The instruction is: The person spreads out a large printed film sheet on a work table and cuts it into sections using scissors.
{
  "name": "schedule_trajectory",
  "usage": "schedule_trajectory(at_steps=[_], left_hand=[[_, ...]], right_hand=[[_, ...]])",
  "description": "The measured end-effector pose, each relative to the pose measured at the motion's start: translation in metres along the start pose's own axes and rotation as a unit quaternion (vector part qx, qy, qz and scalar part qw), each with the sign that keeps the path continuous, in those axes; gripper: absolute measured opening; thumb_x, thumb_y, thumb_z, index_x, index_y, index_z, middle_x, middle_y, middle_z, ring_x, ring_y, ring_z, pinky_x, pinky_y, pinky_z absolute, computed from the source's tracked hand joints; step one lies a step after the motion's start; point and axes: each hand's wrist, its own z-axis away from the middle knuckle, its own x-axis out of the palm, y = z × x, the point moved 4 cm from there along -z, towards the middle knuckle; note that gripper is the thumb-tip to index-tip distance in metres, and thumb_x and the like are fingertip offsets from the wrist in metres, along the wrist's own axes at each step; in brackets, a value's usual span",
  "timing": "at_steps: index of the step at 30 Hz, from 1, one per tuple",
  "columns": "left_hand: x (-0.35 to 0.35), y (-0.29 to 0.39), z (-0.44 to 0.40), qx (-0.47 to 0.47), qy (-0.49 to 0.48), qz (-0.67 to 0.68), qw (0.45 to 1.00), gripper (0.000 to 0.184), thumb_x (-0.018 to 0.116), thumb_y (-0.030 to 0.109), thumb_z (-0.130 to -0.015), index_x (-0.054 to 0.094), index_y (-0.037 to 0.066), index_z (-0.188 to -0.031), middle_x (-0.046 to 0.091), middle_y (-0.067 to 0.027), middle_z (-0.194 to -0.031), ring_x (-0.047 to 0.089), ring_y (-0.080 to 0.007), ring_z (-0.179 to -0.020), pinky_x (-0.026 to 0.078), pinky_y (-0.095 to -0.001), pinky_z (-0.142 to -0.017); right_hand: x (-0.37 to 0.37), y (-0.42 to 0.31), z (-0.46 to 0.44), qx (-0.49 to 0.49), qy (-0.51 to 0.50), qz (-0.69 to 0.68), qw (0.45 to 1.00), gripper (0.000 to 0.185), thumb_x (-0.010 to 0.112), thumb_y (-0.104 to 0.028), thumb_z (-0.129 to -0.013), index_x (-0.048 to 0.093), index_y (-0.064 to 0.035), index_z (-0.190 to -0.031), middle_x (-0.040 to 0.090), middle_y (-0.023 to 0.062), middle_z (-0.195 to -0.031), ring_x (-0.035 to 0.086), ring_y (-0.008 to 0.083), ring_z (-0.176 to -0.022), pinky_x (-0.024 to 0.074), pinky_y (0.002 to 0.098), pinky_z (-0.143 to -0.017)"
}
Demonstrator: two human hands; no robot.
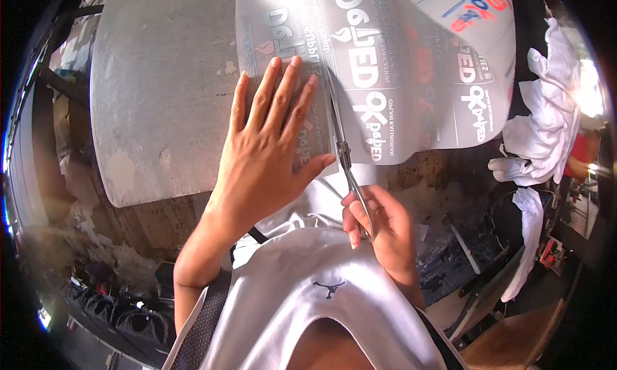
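Note:
A translucent printed plastic sheet (411, 74) with white and red lettering lies over the right part of a worn grey tabletop (160, 100). My left hand (267, 129) rests flat on the sheet's left part, fingers spread and thumb pointing right. Metal scissors (343, 153) are held by my right hand (379, 222) at the table's near edge, with fingers at the handle loops. Their long blades point away from me and lie at the sheet, just right of my left hand. The blades look nearly closed along a line in the plastic.
White crumpled cloth (546, 106) hangs at the right, with another white strip (527, 235) below it. Dark bags (138, 322) lie at the lower left. A brown board (514, 338) is at the lower right. Part of a person in red (585, 153) shows at the far right.

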Motion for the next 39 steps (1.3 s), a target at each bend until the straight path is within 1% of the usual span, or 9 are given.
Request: schedule_trajectory(at_steps=[6, 8, 9, 11, 23, 34, 36, 37, 39], left_hand=[[0.0, 0.0, 0.0, -0.002, 0.002, 0.007, 1.0, 0.099, 0.073, 0.056, -0.088, 0.03, 0.008, -0.164, 0.025, -0.0166, -0.171, 0.017, -0.033, -0.16, 0.009, -0.0539, -0.131], [0.0, 0.0, 0.001, 0.0, 0.006, 0.0, 1.0, 0.094, 0.07, 0.057, -0.09, 0.036, 0.005, -0.161, 0.026, -0.0181, -0.17, 0.017, -0.0339, -0.16, 0.01, -0.0546, -0.13], [0.0, 0.0, 0.001, 0.0, 0.006, 0.0, 1.0, 0.094, 0.07, 0.057, -0.09, 0.036, 0.005, -0.161, 0.026, -0.0181, -0.17, 0.017, -0.0339, -0.16, 0.01, -0.0546, -0.13], [0.0, -0.001, 0.001, -0.003, 0.005, 0.013, 1.0, 0.099, 0.073, 0.057, -0.088, 0.031, 0.009, -0.164, 0.025, -0.0161, -0.171, 0.016, -0.0321, -0.161, 0.008, -0.0534, -0.131], [-0.001, 0.0, 0.0, -0.007, 0.004, 0.004, 1.0, 0.1, 0.071, 0.061, -0.087, 0.032, 0.009, -0.163, 0.026, -0.0161, -0.171, 0.017, -0.0325, -0.16, 0.009, -0.0529, -0.131], [-0.001, -0.002, 0.0, -0.009, 0.005, 0.018, 1.0, 0.099, 0.071, 0.06, -0.087, 0.033, 0.009, -0.163, 0.027, -0.0169, -0.17, 0.018, -0.0337, -0.16, 0.01, -0.0537, -0.131], [-0.001, -0.002, 0.0, -0.01, 0.005, 0.022, 1.0, 0.099, 0.071, 0.06, -0.087, 0.033, 0.009, -0.163, 0.027, -0.017, -0.17, 0.018, -0.0339, -0.16, 0.01, -0.0538, -0.131], [-0.001, -0.002, 0.0, -0.01, 0.005, 0.023, 1.0, 0.1, 0.072, 0.06, -0.086, 0.033, 0.009, -0.163, 0.027, -0.0169, -0.17, 0.018, -0.0338, -0.16, 0.01, -0.0538, -0.13], [-0.002, -0.002, 0.0, -0.011, 0.004, 0.025, 1.0, 0.1, 0.072, 0.059, -0.086, 0.033, 0.009, -0.163, 0.027, -0.0168, -0.17, 0.018, -0.0338, -0.16, 0.01, -0.0539, -0.13]], right_hand=[[-0.001, -0.003, -0.003, 0.007, 0.01, 0.013, 1.0, 0.024, 0.063, -0.02, -0.106, 0.063, 0.0032, -0.108, 0.064, 0.0073, -0.078, 0.055, 0.0106, -0.061, 0.0457, 0.0255, -0.056], [-0.002, -0.003, -0.004, 0.002, 0.009, 0.017, 1.0, 0.023, 0.063, -0.02, -0.107, 0.063, 0.0028, -0.108, 0.064, 0.0065, -0.078, 0.056, 0.0093, -0.061, 0.0458, 0.0244, -0.056], [-0.002, -0.003, -0.005, -0.003, 0.008, 0.019, 1.0, 0.022, 0.062, -0.02, -0.108, 0.063, 0.0023, -0.108, 0.064, 0.0057, -0.079, 0.057, 0.008, -0.06, 0.0459, 0.0233, -0.056], [0.0, -0.004, -0.006, 0.0, 0.013, 0.023, 1.0, 0.022, 0.062, -0.02, -0.107, 0.063, 0.0022, -0.108, 0.065, 0.0056, -0.079, 0.057, 0.0079, -0.061, 0.046, 0.0232, -0.056], [0.002, -0.011, -0.015, -0.012, 0.016, 0.033, 0.999, 0.023, 0.063, -0.021, -0.107, 0.063, 0.0015, -0.109, 0.064, 0.0048, -0.08, 0.057, 0.0078, -0.061, 0.0454, 0.0232, -0.057], [0.009, -0.016, -0.021, -0.015, 0.018, 0.026, 0.999, 0.023, 0.062, -0.021, -0.108, 0.063, 0.0021, -0.111, 0.064, 0.0056, -0.08, 0.057, 0.0086, -0.061, 0.0456, 0.0236, -0.057], [0.011, -0.017, -0.022, -0.022, 0.037, 0.016, 0.999, 0.024, 0.062, -0.019, -0.106, 0.063, 0.0045, -0.108, 0.063, 0.0068, -0.077, 0.055, 0.0104, -0.059, 0.0443, 0.0247, -0.053], [0.01, -0.017, -0.023, -0.022, 0.037, 0.017, 0.999, 0.024, 0.062, -0.019, -0.106, 0.063, 0.0045, -0.108, 0.063, 0.0068, -0.077, 0.055, 0.0104, -0.059, 0.0443, 0.0247, -0.053], [0.008, -0.016, -0.024, -0.022, 0.019, 0.022, 0.999, 0.025, 0.061, -0.022, -0.109, 0.062, 0.0031, -0.111, 0.065, 0.0063, -0.081, 0.057, 0.0091, -0.061, 0.0458, 0.0238, -0.057]])
